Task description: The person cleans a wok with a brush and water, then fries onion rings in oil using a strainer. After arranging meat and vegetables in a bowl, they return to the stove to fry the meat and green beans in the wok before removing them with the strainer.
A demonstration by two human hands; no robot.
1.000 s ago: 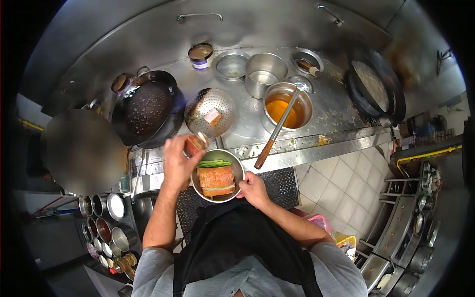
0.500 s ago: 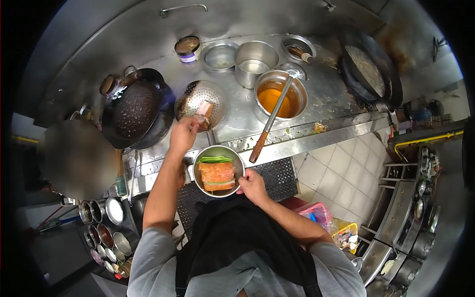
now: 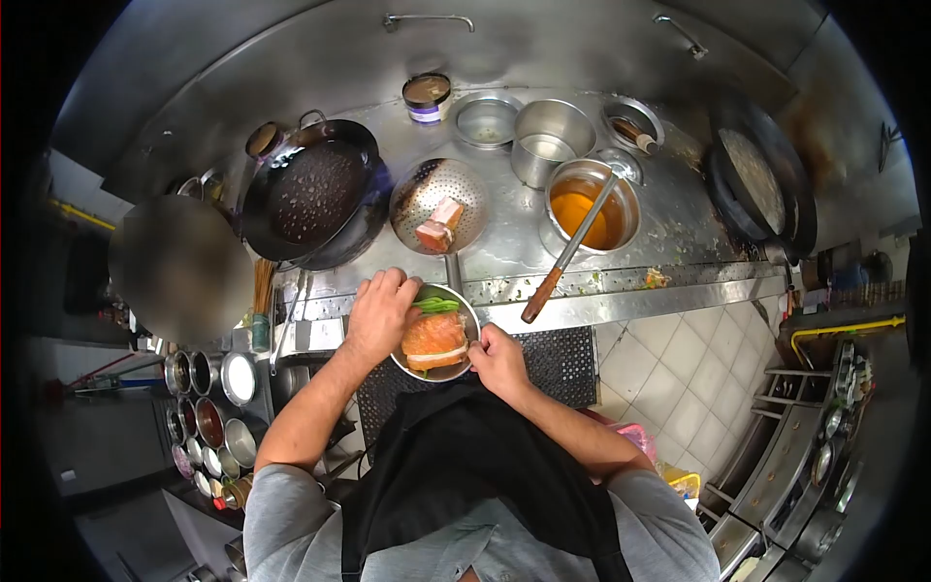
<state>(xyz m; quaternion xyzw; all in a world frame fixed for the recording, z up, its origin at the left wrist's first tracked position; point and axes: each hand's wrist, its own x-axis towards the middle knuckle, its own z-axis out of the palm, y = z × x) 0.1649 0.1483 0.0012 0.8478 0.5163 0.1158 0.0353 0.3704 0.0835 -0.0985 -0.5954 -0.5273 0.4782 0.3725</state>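
A metal bowl [image 3: 472, 318] is held in front of my apron, its right rim gripped by my right hand [image 3: 499, 359]. Inside lie browned meat pieces [image 3: 433, 335] and green stalks [image 3: 435, 305] along the top edge. My left hand [image 3: 383, 308] reaches over the bowl's upper left side, fingers bent at the green stalks; whether it grips them is hidden. Just beyond, a perforated strainer [image 3: 412, 199] rests on the counter with a chunk of meat [image 3: 440, 225] in it, its handle pointing toward the bowl.
A dark wok [image 3: 315, 194] stands left of the strainer, another wok [image 3: 752, 179] at far right. Right of centre, a ladle [image 3: 572, 247] lies across a pot of orange liquid [image 3: 588, 215]. An empty pot [image 3: 551, 144] stands behind. Beyond the left wok, a blurred person's head [image 3: 179, 267].
My left hand has left the strainer and come back to the bowl; the meat chunk now lies in the strainer. The view has shifted, so the counter items appear further right.
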